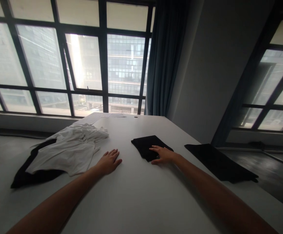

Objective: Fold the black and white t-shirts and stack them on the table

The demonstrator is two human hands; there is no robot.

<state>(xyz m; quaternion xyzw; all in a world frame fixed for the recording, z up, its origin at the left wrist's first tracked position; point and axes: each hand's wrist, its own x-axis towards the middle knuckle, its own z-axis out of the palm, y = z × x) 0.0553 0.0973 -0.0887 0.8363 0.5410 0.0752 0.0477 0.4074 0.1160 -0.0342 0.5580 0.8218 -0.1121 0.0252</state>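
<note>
Both forearms stretch across the white table (136,195). Right hand (162,154) lies flat, fingers spread, on the near edge of a small folded black garment (149,146), pressing rather than grasping it. Left hand (109,161) rests open and empty on bare tabletop, just beside a crumpled white shirt (70,148) lying over dark cloth (26,177). One piece looks folded; that heap seems unfolded. Another black cloth (220,162) lies flat further right.

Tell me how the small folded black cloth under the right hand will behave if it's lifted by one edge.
The folded black cloth lies flat and thin under the right hand, so it is probably floppy and light. Lifted by one edge, its layers would likely fall open. On the smooth white table it may slide easily when pushed.
</note>
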